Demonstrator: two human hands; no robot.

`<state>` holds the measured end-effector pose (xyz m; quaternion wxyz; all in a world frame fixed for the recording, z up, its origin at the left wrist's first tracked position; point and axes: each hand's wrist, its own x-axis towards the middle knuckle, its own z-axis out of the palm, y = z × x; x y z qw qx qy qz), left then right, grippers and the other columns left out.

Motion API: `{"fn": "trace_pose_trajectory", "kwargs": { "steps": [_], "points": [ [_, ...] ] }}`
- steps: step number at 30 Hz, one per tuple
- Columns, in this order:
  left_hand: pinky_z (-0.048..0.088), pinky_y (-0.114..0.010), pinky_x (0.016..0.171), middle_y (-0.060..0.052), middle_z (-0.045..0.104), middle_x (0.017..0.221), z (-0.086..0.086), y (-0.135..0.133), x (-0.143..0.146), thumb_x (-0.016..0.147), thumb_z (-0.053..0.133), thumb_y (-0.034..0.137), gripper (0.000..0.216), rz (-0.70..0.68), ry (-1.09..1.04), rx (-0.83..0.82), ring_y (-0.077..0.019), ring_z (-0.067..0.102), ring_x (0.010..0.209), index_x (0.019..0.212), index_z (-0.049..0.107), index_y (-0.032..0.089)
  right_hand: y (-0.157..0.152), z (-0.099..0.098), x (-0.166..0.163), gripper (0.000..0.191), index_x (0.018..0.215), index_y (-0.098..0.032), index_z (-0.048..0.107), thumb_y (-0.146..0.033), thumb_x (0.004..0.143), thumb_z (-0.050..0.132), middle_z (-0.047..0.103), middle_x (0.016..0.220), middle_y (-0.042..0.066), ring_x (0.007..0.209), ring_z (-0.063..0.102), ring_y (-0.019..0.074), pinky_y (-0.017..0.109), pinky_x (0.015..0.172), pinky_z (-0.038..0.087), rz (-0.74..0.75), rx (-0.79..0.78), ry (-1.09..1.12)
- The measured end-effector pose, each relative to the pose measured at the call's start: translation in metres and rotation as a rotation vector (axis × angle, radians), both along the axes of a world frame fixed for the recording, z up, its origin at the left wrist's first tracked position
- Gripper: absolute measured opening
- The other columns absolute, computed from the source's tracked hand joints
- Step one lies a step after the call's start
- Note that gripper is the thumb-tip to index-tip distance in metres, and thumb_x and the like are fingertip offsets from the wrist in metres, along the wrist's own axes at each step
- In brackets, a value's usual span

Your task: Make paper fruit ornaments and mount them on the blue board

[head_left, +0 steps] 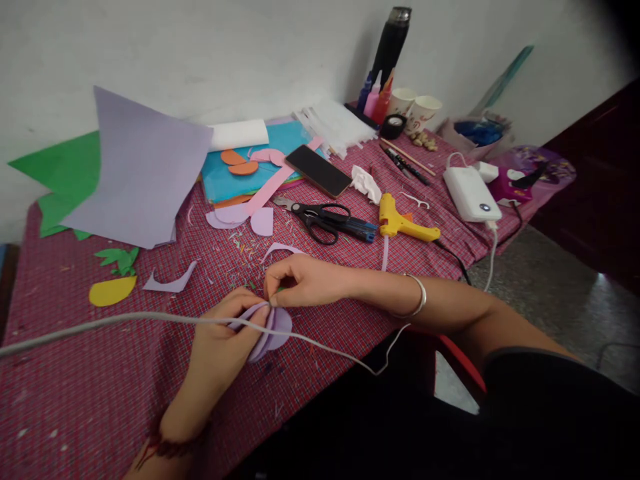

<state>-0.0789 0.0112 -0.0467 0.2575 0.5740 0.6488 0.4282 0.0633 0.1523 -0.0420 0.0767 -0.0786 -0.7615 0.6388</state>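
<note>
Near the front edge of the table, my left hand (220,343) grips several rounded lilac craft-sheet pieces (280,330), stacked or folded together with their curved edges hanging down. My right hand (300,280) pinches at the top edge of those same pieces, thumb and forefinger together. A bit of green shows just under the right fingers; what it belongs to is hidden. A grey cable (165,319) crosses in front of the left hand and the pieces. Just beyond the hands lie a curved lilac offcut (280,248) and black-handled scissors (320,217).
A yellow glue gun (405,223) lies right of the scissors, with a phone (319,171) behind. Lilac sheets (140,167) and a yellow cutout (113,291) are at left. A white power bank (471,193), paper cups (424,112) and a black flask (393,47) stand at right and back.
</note>
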Motion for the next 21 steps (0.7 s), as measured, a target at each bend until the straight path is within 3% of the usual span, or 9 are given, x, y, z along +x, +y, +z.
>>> {"fn": "trace_pose_trajectory", "kwargs": {
  "steps": [5,8,10,13,16,21],
  "points": [
    [0.042,-0.025,0.057,0.001,0.057,0.066,0.003,0.001,0.003,0.082,0.059,0.024,0.017,0.008,-0.003,0.014,-0.0119,0.054,0.061,0.066,0.06,0.019,0.001,0.002,0.0,0.004,0.082,-0.014,0.056,-0.016,0.085,0.057,0.057,0.076,-0.001,0.071,0.053,0.0095,0.024,0.07,0.045,0.016,-0.007,0.057],
    [0.04,-0.024,0.057,0.002,0.054,0.066,0.005,0.0,0.003,0.083,0.058,0.022,0.019,0.068,-0.026,0.041,-0.0112,0.051,0.061,0.064,0.056,0.019,0.003,0.005,0.0,0.007,0.091,-0.014,0.054,-0.02,0.087,0.056,0.059,0.087,0.001,0.079,0.054,0.0107,0.026,0.075,0.046,-0.191,0.023,0.14],
    [0.04,-0.024,0.058,0.002,0.053,0.068,0.004,-0.001,0.003,0.082,0.058,0.02,0.018,0.141,-0.031,0.056,-0.0111,0.051,0.063,0.065,0.055,0.019,0.003,0.007,0.001,0.008,0.085,-0.015,0.054,-0.022,0.087,0.055,0.057,0.081,0.0,0.075,0.052,0.0108,0.026,0.072,0.044,-0.297,0.115,0.141],
    [0.039,-0.024,0.059,0.002,0.051,0.07,0.003,-0.004,0.001,0.083,0.057,0.018,0.016,0.265,-0.027,0.092,-0.0111,0.05,0.064,0.067,0.055,0.019,-0.001,0.007,0.003,0.021,0.073,-0.015,0.053,-0.029,0.089,0.055,0.053,0.07,-0.001,0.066,0.049,0.0105,0.025,0.065,0.04,-0.221,0.258,0.082],
    [0.04,-0.024,0.062,0.001,0.053,0.074,0.002,-0.007,0.002,0.085,0.058,0.02,0.013,0.349,-0.008,0.163,-0.0115,0.051,0.068,0.072,0.058,0.02,-0.008,0.005,0.003,0.015,0.078,-0.014,0.058,-0.027,0.086,0.059,0.057,0.074,0.0,0.068,0.05,0.0106,0.024,0.064,0.039,-0.083,0.374,0.066],
    [0.044,-0.025,0.064,0.0,0.061,0.077,0.002,-0.003,0.008,0.082,0.061,0.019,0.01,0.259,0.017,0.179,-0.0122,0.056,0.071,0.073,0.063,0.02,-0.008,-0.002,0.002,0.014,0.075,-0.015,0.057,-0.014,0.088,0.053,0.056,0.074,0.0,0.071,0.052,0.0107,0.024,0.068,0.04,-0.185,0.471,0.19]
  ]
}}
